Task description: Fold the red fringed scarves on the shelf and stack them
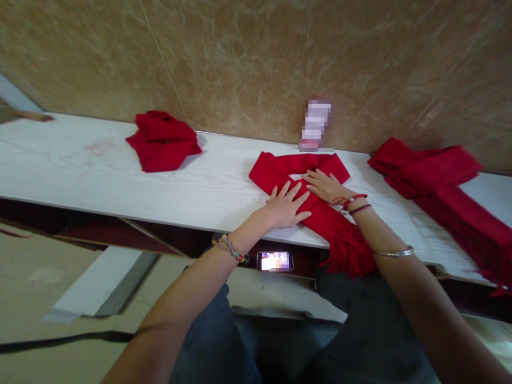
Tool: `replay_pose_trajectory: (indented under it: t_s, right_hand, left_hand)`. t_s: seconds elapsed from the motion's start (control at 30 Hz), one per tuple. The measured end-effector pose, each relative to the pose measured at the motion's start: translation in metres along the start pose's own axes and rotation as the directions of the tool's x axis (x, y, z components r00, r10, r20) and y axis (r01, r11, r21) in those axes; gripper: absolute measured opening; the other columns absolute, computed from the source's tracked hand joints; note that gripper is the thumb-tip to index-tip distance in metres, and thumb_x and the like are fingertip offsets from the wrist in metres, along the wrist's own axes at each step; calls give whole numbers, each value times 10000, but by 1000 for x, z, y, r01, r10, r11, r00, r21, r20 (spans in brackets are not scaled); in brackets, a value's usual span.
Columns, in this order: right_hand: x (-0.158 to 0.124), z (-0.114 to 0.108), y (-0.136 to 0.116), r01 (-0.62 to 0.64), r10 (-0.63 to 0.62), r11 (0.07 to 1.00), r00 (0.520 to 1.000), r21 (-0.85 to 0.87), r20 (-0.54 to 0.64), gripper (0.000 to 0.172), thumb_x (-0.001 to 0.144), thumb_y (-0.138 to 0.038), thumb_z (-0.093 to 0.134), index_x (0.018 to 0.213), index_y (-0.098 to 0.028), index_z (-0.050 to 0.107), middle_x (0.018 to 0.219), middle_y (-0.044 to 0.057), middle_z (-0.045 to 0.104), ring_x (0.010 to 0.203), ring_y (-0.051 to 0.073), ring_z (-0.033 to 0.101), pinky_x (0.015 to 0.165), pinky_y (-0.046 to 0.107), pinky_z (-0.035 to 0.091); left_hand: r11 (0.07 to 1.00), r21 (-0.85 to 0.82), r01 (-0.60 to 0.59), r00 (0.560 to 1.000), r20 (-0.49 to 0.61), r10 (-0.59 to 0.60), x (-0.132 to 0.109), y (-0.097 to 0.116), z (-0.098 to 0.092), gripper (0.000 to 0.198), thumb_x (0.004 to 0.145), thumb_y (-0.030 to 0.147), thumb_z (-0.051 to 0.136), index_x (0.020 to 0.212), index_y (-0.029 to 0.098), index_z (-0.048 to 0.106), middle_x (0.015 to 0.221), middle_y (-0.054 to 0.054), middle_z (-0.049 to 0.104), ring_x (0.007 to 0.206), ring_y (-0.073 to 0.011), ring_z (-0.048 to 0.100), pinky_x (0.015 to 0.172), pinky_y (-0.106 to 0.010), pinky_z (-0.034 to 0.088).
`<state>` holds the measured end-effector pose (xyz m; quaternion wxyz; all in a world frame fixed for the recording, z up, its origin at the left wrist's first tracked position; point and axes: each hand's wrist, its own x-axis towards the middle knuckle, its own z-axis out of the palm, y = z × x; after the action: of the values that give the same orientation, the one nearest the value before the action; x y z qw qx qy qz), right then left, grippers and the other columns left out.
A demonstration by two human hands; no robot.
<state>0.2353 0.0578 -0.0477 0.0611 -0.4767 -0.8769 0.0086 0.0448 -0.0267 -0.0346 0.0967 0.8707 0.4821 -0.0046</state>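
A long white tabletop [80, 170] is running along a marbled wall [256, 53]. A crumpled red cloth [162, 141] is lying at its left, a red scarf [324, 216] is lying mid-table with its fringe hanging over the front edge, and a heap of red scarves [436, 181] is sprawling at right.

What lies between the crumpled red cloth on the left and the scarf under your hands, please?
Only bare white tabletop lies between cloth and scarf, in the head view.

Scarf [328, 221] at table [80, 170] centre, crumpled cloth [162, 141] left, scarf pile [432, 170] right, phone [275, 261] below front edge.
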Motion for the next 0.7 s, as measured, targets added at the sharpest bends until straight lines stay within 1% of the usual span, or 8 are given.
replay_pose_trajectory:
  t_s: [0.07, 0.17, 0.23, 0.33, 0.43, 0.47, 0.6, 0.7]
  right_hand:
    - [2, 6, 0, -27, 28, 1000, 998, -16, 57, 476, 938, -345, 268, 1384, -232, 391, 1460, 82, 359, 1360, 293, 263, 1019, 636, 266]
    - [4, 10, 7, -65, 66, 998, 997, -18, 27, 490, 945, -324, 234, 1396, -198, 379, 1459, 88, 358, 1371, 270, 241, 1055, 597, 241]
    - [5, 8, 13, -55, 55, 998, 998, 2, 5, 474, 933, -301, 268, 1369, -199, 423, 1437, 79, 396, 1360, 264, 272, 1060, 578, 259]
    - [3, -1, 19, -1, 8, 998, 992, 56, -126, 433, 894, -240, 341, 1277, -183, 535, 1369, 78, 487, 1315, 244, 365, 1068, 507, 313]
    - [-5, -10, 17, 54, -22, 993, 960, 107, -280, 398, 869, -196, 360, 1172, -159, 617, 1242, 93, 598, 1238, 221, 463, 1063, 424, 354]
    - [-9, -11, 14, 87, -50, 989, 960, 122, -276, 387, 865, -198, 370, 1148, -165, 632, 1205, 88, 622, 1206, 218, 494, 1052, 411, 370]
    - [-28, -6, 2, 236, -216, 953, 970, 193, -115, 377, 833, -200, 418, 1141, -203, 635, 1209, 62, 623, 1147, 209, 546, 1007, 411, 423]
    - [-36, -3, 0, 233, -214, 946, 971, 227, -106, 383, 825, -190, 405, 1125, -200, 642, 1211, 66, 620, 1153, 202, 543, 1007, 409, 425]
  left_hand:
    - [1000, -1, -15, 1000, 26, 15, -2, 0, 0, 618, 918, 505, 318, 1464, 240, 200, 1545, -78, 54, 1401, -339, 15, 1087, -578, 129]
    - [1000, -1, -26, 997, 67, 26, -4, -1, -3, 595, 918, 449, 341, 1463, 259, 197, 1546, -65, 55, 1399, -343, 0, 1088, -581, 111]
    - [1000, -4, -20, 996, 85, 21, -5, 0, -6, 585, 919, 423, 340, 1463, 262, 197, 1546, -63, 54, 1397, -352, -1, 1087, -585, 109]
    - [1000, -10, -11, 995, 98, 12, -6, 1, -9, 574, 923, 406, 338, 1462, 270, 197, 1546, -56, 58, 1397, -350, -3, 1085, -592, 110]
    - [1000, -25, 1, 996, 89, 1, -7, 2, -12, 559, 930, 420, 330, 1457, 269, 219, 1547, -60, 48, 1399, -342, -7, 1084, -593, 116]
    - [999, -34, 6, 997, 76, -3, -7, 4, -12, 553, 934, 431, 317, 1455, 268, 227, 1548, -65, 36, 1399, -344, -12, 1081, -597, 119]
    - [998, -65, 18, 997, 72, -13, -11, 11, -9, 592, 930, 484, 306, 1463, 251, 197, 1546, -79, 10, 1389, -368, -59, 1066, -631, 80]
    - [993, -120, 22, 992, 129, -6, -10, 7, -12, 574, 933, 499, 286, 1457, 275, 213, 1547, -55, 26, 1393, -347, -56, 1077, -614, 55]
